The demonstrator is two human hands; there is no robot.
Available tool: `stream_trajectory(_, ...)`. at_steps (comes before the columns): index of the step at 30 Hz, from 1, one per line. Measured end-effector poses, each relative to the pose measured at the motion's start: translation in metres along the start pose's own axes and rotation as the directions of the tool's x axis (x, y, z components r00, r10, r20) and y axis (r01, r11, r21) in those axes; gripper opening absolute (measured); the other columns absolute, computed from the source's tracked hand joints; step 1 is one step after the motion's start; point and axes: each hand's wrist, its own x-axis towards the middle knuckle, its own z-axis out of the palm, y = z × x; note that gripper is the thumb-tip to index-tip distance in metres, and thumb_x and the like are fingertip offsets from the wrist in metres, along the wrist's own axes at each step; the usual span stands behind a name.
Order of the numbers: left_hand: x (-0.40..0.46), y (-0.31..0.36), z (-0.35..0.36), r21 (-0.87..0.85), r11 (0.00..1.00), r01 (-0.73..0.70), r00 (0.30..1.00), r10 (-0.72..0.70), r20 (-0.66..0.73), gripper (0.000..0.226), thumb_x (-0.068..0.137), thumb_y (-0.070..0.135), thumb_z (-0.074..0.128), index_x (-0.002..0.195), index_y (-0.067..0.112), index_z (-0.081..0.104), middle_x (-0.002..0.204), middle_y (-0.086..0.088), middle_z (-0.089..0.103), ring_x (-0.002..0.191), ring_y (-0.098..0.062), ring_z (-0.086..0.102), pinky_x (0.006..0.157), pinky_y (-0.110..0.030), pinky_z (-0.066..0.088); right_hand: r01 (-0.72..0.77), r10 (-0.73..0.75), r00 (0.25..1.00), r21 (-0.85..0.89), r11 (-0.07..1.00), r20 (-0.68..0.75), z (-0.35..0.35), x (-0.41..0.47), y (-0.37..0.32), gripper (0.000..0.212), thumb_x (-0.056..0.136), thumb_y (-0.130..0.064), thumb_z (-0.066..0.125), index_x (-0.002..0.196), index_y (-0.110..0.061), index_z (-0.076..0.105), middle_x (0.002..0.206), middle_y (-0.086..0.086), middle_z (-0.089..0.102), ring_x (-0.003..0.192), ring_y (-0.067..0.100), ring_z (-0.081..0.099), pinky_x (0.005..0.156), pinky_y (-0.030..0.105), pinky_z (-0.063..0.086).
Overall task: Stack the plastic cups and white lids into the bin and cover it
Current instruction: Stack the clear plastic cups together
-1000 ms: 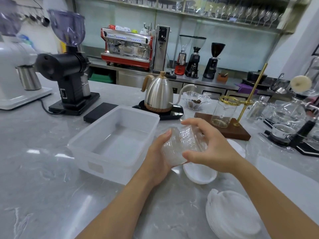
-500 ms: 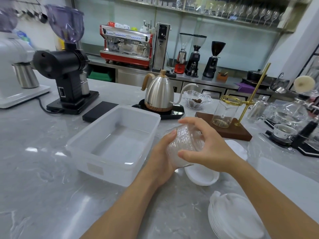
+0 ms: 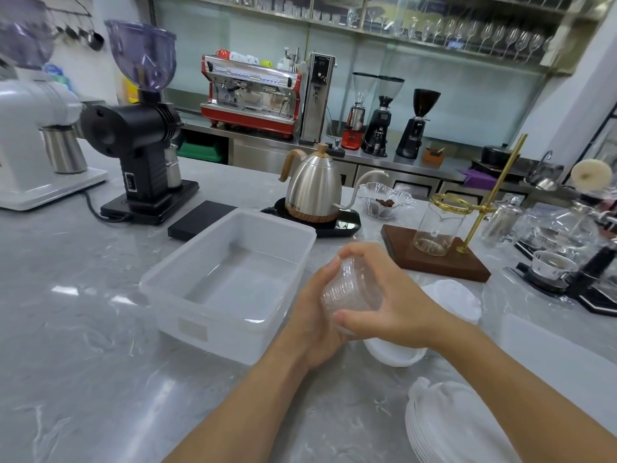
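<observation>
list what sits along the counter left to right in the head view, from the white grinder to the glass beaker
white grinder → black grinder → bin → kettle → glass dish → beaker

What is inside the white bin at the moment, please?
The bin holds nothing visible: its bare floor shows. The near wall hides a strip of floor. The cups are outside, held in both hands.
</observation>
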Motion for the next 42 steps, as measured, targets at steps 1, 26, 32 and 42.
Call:
stream_trajectory(1, 0.000, 0.000, 0.000, -0.022, 1.000, 0.007, 1.000, -0.007, 0.012, 0.042, 0.090, 0.045, 0.060, 0.118, 0.016, 0.072, 0.109, -0.008, 0.071, 0.104, -0.024, 0.068, 0.075, -0.036, 0.058, 0.012, -0.012, 1.000, -0.035, 0.999, 0.009, 0.000, -0.002, -0.002, 0.073, 0.067, -0.055, 0.071, 0.131, -0.039, 0.039, 0.127, -0.020, 0.043, 0.123, 0.004, 0.045, 0.100, 0.024, 0.040)
stream_trajectory(26, -0.011, 0.007, 0.008, -0.078, 0.995, 0.062, 0.998, -0.061, 0.026, 0.077, 0.070, 0.053, 0.081, 0.129, 0.006, 0.068, 0.132, -0.026, 0.065, 0.117, -0.044, 0.065, 0.094, -0.066, 0.052, -0.292, 0.260, 0.956, 0.468, 0.834, 0.133, -0.016, 0.009, -0.002, 0.085, 0.048, -0.069, 0.084, 0.118, -0.023, 0.067, 0.110, 0.004, 0.075, 0.104, 0.020, 0.072, 0.093, 0.039, 0.057)
stream_trajectory(32, -0.006, 0.005, 0.022, 0.105, 0.989, 0.103, 0.975, -0.079, -0.207, 0.071, 0.090, 0.068, 0.047, 0.121, 0.010, 0.074, 0.125, -0.023, 0.071, 0.122, -0.046, 0.063, 0.103, -0.068, 0.045, -0.297, 0.310, 0.948, 0.544, 0.785, 0.070, -0.017, 0.002, 0.000, 0.085, 0.045, -0.060, 0.090, 0.111, -0.011, 0.068, 0.103, 0.017, 0.074, 0.097, 0.035, 0.072, 0.087, 0.051, 0.055)
stream_trajectory(42, -0.005, 0.017, 0.057, 0.518, 0.854, 0.046, 0.940, 0.137, -0.311, 0.068, 0.076, 0.067, 0.071, 0.120, 0.016, 0.072, 0.116, -0.010, 0.076, 0.104, -0.026, 0.075, 0.077, -0.035, 0.061, -0.348, 0.462, 0.883, 0.551, 0.758, -0.079, -0.054, -0.001, -0.012, 0.041, 0.073, -0.036, 0.081, 0.105, -0.014, 0.069, 0.091, 0.003, 0.078, 0.085, 0.020, 0.074, 0.064, 0.022, 0.057)
